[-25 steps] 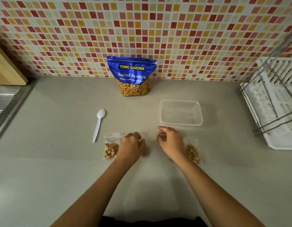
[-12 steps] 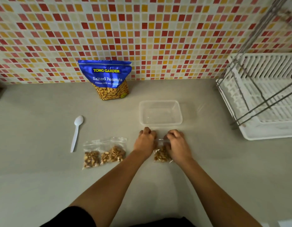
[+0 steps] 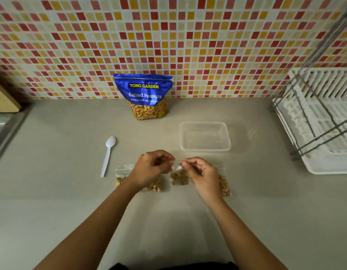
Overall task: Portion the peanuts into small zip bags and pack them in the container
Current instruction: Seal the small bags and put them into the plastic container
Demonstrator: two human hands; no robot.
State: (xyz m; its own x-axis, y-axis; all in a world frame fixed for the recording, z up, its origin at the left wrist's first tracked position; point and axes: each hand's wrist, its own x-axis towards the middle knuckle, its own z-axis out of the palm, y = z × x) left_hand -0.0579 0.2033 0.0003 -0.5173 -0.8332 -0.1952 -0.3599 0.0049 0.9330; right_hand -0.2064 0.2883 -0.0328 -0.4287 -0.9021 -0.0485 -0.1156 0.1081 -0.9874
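Peanuts fill a small zip bag (image 3: 179,177) held between both my hands: my left grip (image 3: 151,168) and right grip (image 3: 202,172) each pinch its top edge, fingers curled (whether the seal is closed, I cannot tell). On the grey bench (image 3: 51,191), a far-left bag (image 3: 119,180) and a second bag (image 3: 154,187) lie partly under my left wrist, and a right bag (image 3: 224,187) lies beside my right. A clear container (image 3: 204,148) sits just beyond my right grip. A blue peanut pouch (image 3: 147,96) stands at the tiled wall, and a white spoon (image 3: 108,154) lies to the left.
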